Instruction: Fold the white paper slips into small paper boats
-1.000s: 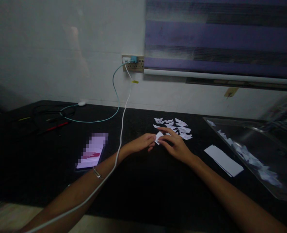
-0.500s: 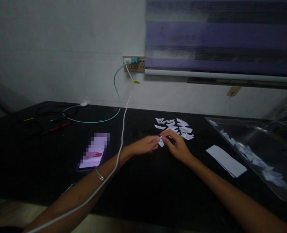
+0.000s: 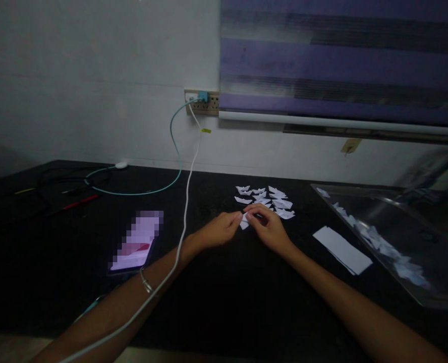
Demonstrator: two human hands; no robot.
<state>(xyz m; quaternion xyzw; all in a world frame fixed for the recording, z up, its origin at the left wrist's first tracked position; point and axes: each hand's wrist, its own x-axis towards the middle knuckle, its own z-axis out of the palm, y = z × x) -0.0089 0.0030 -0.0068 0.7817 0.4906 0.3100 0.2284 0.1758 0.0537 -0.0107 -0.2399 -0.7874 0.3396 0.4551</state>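
A small folded piece of white paper [image 3: 244,222] is pinched between my two hands above the dark counter. My left hand [image 3: 224,228] grips its left side, thumb uppermost and fingers curled. On the other side, my right hand [image 3: 266,225] holds it between thumb and fingertips. The fingers cover part of the paper, so its full shape is hidden. Just beyond my hands lie several white folded paper boats [image 3: 281,203], grouped close together. To the right of my right arm rests a stack of white paper strips [image 3: 342,250].
A lit phone [image 3: 136,242] lies left of my left arm. The white cable [image 3: 186,212] runs from the wall socket [image 3: 212,104] across that forearm. A metal sink [image 3: 416,222] is at the right, with folded white papers [image 3: 383,242] along its edge. A red pen-like object [image 3: 80,201] lies far left.
The camera view has shifted slightly, moving the scene leftward. My left fingers have shifted a little on the paper, and both hands still hold it.
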